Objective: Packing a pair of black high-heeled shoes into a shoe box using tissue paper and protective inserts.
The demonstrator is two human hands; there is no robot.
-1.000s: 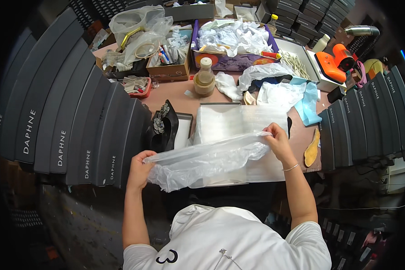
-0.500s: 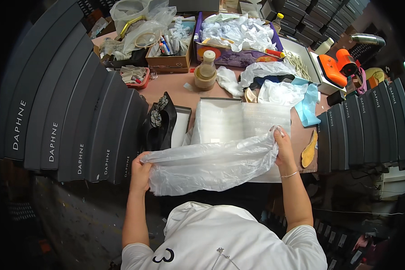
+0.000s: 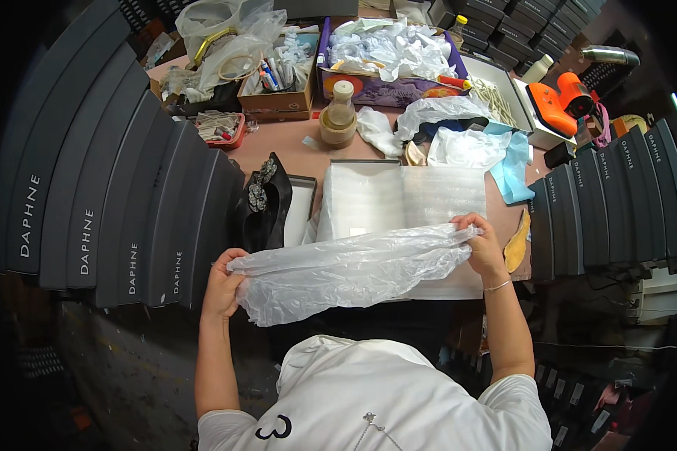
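A crinkled sheet of translucent white plastic [image 3: 346, 274] stretches between my two hands above the table's near edge. My left hand [image 3: 224, 284] pinches its left end, and my right hand [image 3: 483, 239] grips its upper right corner. Behind the sheet lies an open shoe box [image 3: 365, 164] lined with white foam wrap [image 3: 445, 194] that spreads out to the right. Black shoes [image 3: 267, 199] with sparkling ornaments stand left of it, partly over a box piece with a pale inside [image 3: 301, 203]. The sheet hides the near part of the lined box.
Stacks of dark shoe boxes [image 3: 83, 173] rise on the left, and more boxes [image 3: 594, 210] stand at the right. Behind are a glue bottle [image 3: 340, 113], a purple carton [image 3: 399, 90] of crumpled paper, a pen box [image 3: 274, 101], blue cloth [image 3: 513, 169] and an orange tool [image 3: 553, 113].
Both hands have moved slightly apart, the left one leftward and the right one rightward, drawing the plastic sheet wider. My right hand has turned, its fingers now over the sheet's corner.
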